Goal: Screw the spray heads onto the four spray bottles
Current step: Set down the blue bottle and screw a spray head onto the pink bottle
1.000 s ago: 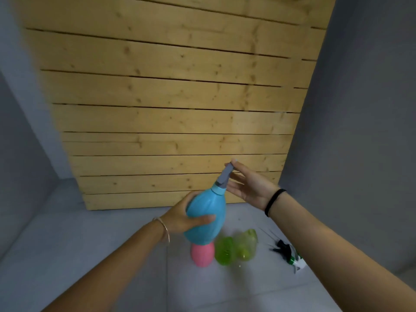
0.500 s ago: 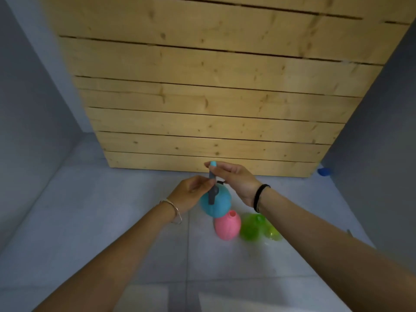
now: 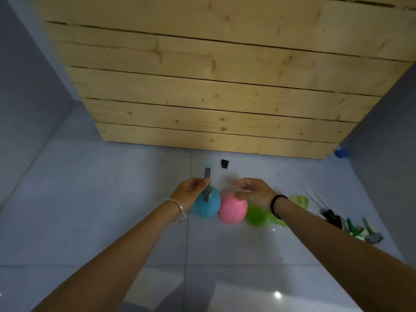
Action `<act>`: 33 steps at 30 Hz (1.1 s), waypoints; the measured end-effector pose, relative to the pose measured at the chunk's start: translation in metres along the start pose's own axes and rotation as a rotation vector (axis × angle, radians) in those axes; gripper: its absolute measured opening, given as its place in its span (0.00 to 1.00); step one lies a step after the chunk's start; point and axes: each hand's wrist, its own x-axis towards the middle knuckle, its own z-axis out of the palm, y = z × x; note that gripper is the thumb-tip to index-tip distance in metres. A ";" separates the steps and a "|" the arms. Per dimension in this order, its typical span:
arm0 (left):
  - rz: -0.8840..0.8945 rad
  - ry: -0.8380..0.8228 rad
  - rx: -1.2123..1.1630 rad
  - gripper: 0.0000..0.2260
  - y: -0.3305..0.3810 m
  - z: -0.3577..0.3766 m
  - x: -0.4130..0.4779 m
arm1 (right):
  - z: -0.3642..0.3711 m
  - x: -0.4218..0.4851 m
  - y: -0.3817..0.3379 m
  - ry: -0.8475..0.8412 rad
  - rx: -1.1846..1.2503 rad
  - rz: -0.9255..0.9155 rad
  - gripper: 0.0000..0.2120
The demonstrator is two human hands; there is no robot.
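A blue spray bottle point(image 3: 208, 206) with a grey spray head point(image 3: 207, 183) on top stands on the grey floor. My left hand point(image 3: 191, 192) grips its neck and head. To its right stands a pink bottle point(image 3: 231, 210) with no head on it. My right hand point(image 3: 254, 191) hovers just above the pink bottle with its fingers spread, holding nothing. Two green translucent bottles point(image 3: 257, 215) point(image 3: 299, 201) stand further right, partly hidden by my right forearm. Several loose spray heads point(image 3: 351, 226) lie on the floor at the right.
A wall of wooden planks point(image 3: 213, 86) rises just behind the bottles. A small black piece point(image 3: 225, 164) lies on the floor point(image 3: 90, 199) near its base. A blue object point(image 3: 342, 153) sits in the right corner. Grey walls close both sides.
The blue bottle has come down from the air onto the floor beside the pink one. My right hand has let go of the spray head and moved right over the pink bottle.
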 end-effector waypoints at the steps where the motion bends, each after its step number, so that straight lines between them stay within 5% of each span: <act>1: 0.003 -0.007 0.007 0.10 -0.005 0.002 0.002 | 0.001 0.001 0.010 -0.005 -0.007 0.009 0.23; 23: -0.081 -0.020 0.017 0.08 -0.024 0.010 0.010 | 0.009 0.017 0.043 0.123 -0.187 -0.099 0.13; 33: -0.094 0.010 0.039 0.19 -0.022 0.006 0.009 | 0.007 0.015 0.032 0.142 -0.097 -0.133 0.12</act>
